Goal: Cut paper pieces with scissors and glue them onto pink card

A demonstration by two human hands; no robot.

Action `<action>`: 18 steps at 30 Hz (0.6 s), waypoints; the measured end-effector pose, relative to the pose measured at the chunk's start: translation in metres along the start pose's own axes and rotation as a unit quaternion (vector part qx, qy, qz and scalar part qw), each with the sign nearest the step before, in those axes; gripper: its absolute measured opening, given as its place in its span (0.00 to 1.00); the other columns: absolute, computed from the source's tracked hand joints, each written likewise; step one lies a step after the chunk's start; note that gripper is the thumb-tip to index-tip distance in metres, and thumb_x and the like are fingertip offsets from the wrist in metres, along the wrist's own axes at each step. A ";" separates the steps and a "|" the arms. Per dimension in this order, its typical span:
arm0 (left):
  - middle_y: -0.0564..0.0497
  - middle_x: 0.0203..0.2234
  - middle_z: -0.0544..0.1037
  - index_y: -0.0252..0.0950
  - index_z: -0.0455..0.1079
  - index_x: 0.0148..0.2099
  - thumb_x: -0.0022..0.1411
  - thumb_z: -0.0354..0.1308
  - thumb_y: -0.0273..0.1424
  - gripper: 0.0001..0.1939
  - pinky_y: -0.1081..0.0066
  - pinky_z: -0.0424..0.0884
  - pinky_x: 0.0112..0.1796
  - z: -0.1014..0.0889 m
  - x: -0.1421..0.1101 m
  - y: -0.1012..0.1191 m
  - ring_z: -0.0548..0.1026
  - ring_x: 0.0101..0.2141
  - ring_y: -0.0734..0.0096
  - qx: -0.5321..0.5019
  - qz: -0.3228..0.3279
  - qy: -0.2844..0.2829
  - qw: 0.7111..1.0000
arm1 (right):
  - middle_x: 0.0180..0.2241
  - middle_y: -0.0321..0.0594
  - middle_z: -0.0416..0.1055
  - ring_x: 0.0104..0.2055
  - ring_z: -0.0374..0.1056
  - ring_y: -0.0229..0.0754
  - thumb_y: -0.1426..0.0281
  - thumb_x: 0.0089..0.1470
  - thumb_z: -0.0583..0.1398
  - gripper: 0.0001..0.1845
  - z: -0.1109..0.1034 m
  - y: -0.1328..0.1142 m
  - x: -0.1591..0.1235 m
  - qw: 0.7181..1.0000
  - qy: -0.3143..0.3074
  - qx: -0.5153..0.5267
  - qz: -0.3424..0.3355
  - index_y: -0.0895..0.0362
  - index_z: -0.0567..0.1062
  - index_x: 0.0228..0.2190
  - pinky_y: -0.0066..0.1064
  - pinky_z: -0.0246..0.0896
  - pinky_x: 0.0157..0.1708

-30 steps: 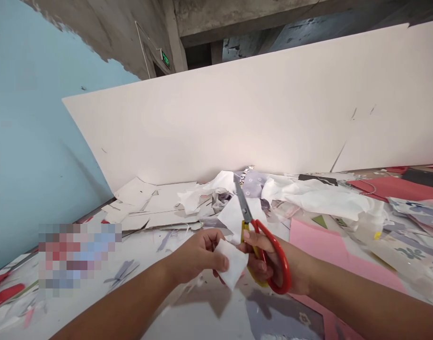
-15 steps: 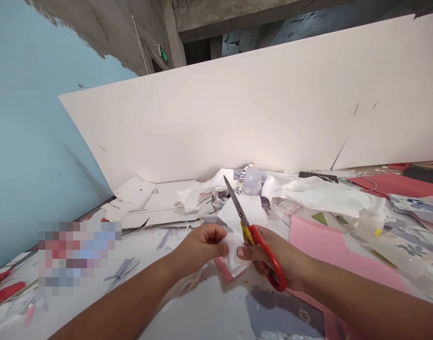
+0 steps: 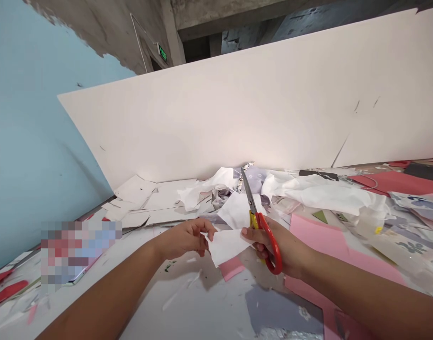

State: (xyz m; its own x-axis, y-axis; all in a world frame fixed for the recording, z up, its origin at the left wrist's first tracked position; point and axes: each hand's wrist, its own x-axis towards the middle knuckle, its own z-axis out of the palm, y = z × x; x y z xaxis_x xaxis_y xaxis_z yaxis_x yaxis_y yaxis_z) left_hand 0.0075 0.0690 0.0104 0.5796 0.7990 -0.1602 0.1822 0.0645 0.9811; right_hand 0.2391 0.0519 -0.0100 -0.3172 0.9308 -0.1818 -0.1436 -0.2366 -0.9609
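Two bare hands meet over a white table (image 3: 160,307) strewn with scraps, a small white piece (image 3: 228,246) spanning the gap between them. The right hand (image 3: 278,243) has its fingers wrapped around the scissors (image 3: 252,208), and its thumb presses on the right corner of the white piece. The blades lie together and point away from the person; one handle is red, the other yellow. At the left edge of the same piece are the fingertips of the left hand (image 3: 186,241), bent with a narrow gap; I cannot tell whether they pinch it or only touch it.

Just below the white piece shows a small pink piece (image 3: 232,269); whether it is held or lies on the table is unclear. To the right, a large pink sheet (image 3: 319,236) runs partly behind the right forearm. Nearer the person is a greyish purple sheet (image 3: 280,309) with a pale flower. Beyond the hands, crumpled white scraps (image 3: 238,210) lie near cardboard pieces (image 3: 170,196), before a tall pale board (image 3: 220,118).
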 end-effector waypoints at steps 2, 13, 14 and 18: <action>0.52 0.26 0.71 0.38 0.68 0.30 0.43 0.57 0.23 0.08 0.72 0.65 0.28 -0.003 0.000 -0.001 0.71 0.26 0.71 0.012 -0.025 -0.014 1.000 | 0.13 0.24 0.56 0.15 0.49 0.29 0.63 0.41 0.64 0.21 0.002 -0.001 -0.002 0.999 0.017 -0.031 0.006 0.54 0.55 0.22 0.22 0.44 0.16; 0.59 0.20 0.61 0.37 0.60 0.28 0.45 0.58 0.30 0.09 0.77 0.54 0.22 0.003 0.003 0.001 0.58 0.20 0.79 0.193 -0.014 0.142 0.971 | 0.19 0.28 0.66 0.13 0.50 0.27 0.59 0.42 0.63 0.21 0.009 -0.002 -0.010 0.995 -0.025 -0.097 0.008 0.54 0.55 0.23 0.21 0.42 0.13; 0.59 0.20 0.61 0.37 0.61 0.30 0.45 0.57 0.29 0.08 0.77 0.53 0.21 0.005 0.000 0.004 0.57 0.20 0.79 0.223 -0.015 0.137 0.965 | 0.19 0.28 0.66 0.13 0.50 0.27 0.59 0.43 0.62 0.20 0.007 -0.002 -0.008 0.996 -0.006 -0.094 0.002 0.54 0.55 0.23 0.21 0.42 0.13; 0.58 0.23 0.63 0.39 0.63 0.35 0.47 0.54 0.25 0.10 0.78 0.53 0.20 0.018 -0.013 0.023 0.58 0.21 0.80 0.263 -0.029 0.044 0.963 | 0.15 0.26 0.63 0.13 0.53 0.29 0.58 0.46 0.60 0.17 -0.001 0.003 0.004 0.998 0.051 -0.036 -0.012 0.54 0.58 0.24 0.21 0.46 0.13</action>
State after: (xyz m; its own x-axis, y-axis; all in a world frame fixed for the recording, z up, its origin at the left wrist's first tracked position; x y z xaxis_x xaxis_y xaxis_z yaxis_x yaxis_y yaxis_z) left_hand 0.0185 0.0494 0.0329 0.4901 0.8528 -0.1806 0.6034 -0.1824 0.7763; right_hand 0.2387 0.0552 -0.0140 -0.2161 0.9603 -0.1763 -0.0807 -0.1975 -0.9770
